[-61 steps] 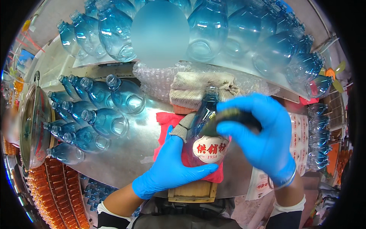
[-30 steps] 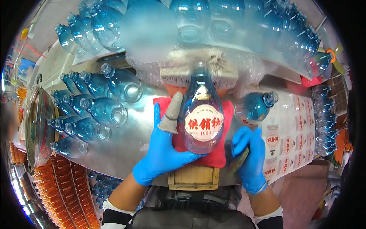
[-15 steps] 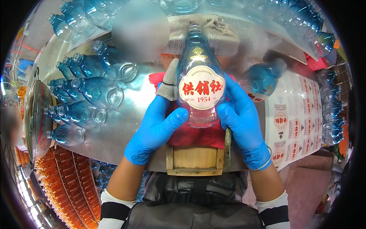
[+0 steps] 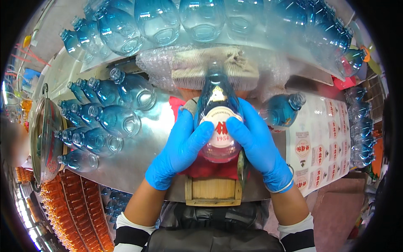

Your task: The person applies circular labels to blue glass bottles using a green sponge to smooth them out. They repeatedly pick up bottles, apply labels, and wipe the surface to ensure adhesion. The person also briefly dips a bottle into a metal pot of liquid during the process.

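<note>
Both blue-gloved hands hold one blue-tinted glass bottle (image 4: 218, 154) in front of me, its neck pointing away. A round cream label (image 4: 221, 139) with red characters sits on the bottle's face. My left hand (image 4: 178, 145) grips the left side, its thumb lying on the label's left part. A grey knit finger cover shows at its index finger, partly hidden by the bottle. My right hand (image 4: 262, 145) wraps the right side, its thumb pressed onto the label's middle. Below the bottle lie a red cloth (image 4: 201, 169) and a small wooden frame (image 4: 213, 191).
Several clear blue bottles (image 4: 115, 122) lie at the left, with more bottles (image 4: 201, 21) along the far side. Another bottle (image 4: 280, 111) lies beside a printed label sheet (image 4: 317, 155) at right. A stack of knit fabric (image 4: 191, 75) is beyond my hands.
Both thumbs have moved inward over the label, the right one onto its middle. The bottle has shifted slightly nearer to me within the picture. My head view has tilted, showing more far bottles.
</note>
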A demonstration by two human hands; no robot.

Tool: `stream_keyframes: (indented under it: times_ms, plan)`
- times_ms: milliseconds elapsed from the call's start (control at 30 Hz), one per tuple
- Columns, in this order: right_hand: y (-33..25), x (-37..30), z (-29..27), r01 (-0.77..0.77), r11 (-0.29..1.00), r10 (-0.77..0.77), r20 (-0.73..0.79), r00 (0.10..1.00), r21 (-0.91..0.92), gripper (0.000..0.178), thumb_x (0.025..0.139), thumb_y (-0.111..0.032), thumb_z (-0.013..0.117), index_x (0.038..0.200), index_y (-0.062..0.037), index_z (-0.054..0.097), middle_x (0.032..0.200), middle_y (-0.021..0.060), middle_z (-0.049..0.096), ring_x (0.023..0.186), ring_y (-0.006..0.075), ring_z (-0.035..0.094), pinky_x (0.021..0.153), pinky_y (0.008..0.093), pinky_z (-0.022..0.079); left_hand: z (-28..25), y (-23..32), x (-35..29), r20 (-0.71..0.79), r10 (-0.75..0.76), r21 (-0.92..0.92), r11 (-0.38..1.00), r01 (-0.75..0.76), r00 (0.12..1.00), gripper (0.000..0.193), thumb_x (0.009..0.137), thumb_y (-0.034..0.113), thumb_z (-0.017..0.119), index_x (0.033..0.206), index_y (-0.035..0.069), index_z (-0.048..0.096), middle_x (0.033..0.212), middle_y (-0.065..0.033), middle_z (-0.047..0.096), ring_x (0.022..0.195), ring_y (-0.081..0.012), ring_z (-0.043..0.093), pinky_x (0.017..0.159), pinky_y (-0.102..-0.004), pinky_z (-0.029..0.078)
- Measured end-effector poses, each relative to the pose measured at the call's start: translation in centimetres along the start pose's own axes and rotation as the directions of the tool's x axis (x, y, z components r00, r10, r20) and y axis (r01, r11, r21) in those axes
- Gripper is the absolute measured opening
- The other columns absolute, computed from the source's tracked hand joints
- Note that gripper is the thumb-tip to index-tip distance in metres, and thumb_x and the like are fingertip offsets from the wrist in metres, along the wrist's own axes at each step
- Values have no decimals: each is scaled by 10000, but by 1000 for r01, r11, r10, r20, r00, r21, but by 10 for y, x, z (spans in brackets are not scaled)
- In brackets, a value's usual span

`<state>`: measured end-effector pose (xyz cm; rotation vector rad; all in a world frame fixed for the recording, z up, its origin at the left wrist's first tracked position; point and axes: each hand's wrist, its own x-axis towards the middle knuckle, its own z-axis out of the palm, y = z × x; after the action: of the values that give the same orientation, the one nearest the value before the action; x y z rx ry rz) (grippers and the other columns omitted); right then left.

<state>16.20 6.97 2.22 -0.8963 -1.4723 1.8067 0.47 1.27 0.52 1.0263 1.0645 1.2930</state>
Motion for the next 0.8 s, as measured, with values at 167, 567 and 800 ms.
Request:
stream_keyframes:
  times_ms: [167,567,800]
  plan:
    - [3,-2,-3,5,997,-11,72,997,76,551,948,-272,449,1371,37,280,1325,148,427,1225,195,390,1037,321,286,-4,-19,-2,-69,-122,-90,989,116,990,552,926,333,417,1326,-28,296,1263,-137,413,1152,-209,424,998,-337,331]
    - [0,10,-10,13,999,-21,170,985,47,622,938,-339,453,1371,53,239,1363,178,370,1272,235,344,1056,347,263,4,-4,4,-103,-118,-197,976,96,988,714,853,354,549,1361,-34,232,1304,-163,394,1200,-241,417,1006,-355,345]
    - [2,10,-8,-83,973,41,191,981,214,614,916,-249,494,1377,46,217,1352,176,376,1265,238,353,1048,350,276,2,-10,1,-45,-104,-223,970,91,994,870,808,451,588,1389,-30,153,1345,-192,326,1236,-277,371,1034,-391,304]
